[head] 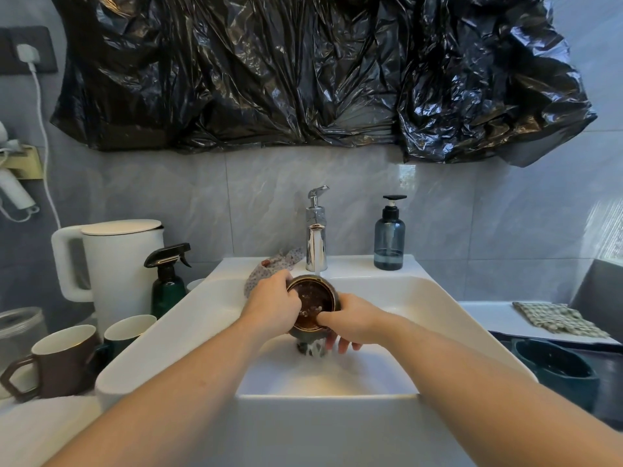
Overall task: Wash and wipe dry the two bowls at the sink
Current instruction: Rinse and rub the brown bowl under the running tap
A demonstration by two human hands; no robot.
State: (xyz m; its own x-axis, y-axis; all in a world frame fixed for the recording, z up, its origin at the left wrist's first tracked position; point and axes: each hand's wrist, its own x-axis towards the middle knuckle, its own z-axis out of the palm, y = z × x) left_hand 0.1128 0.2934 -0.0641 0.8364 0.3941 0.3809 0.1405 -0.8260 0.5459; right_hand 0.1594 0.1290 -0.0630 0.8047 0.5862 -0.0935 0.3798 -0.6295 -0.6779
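Right hand [350,323]: it is holding the brown bowl [313,303] from the right, thumb on the near rim, fingers curling under.
Left hand [273,306]: it is gripping the bowl's left side, fingers over the rim.
Bowl: it is sitting between both hands, over the sink [188,318], under water running from the tap [316,237].
Pointing: its mouth is facing up and tipping toward the person; being round, it has no clear long side.
Danger: wet hands may be slipping, so the bowl could drop and crack; water could be splashing out.
Other bowl: a dark bowl [556,369] is waiting far right of the right hand.
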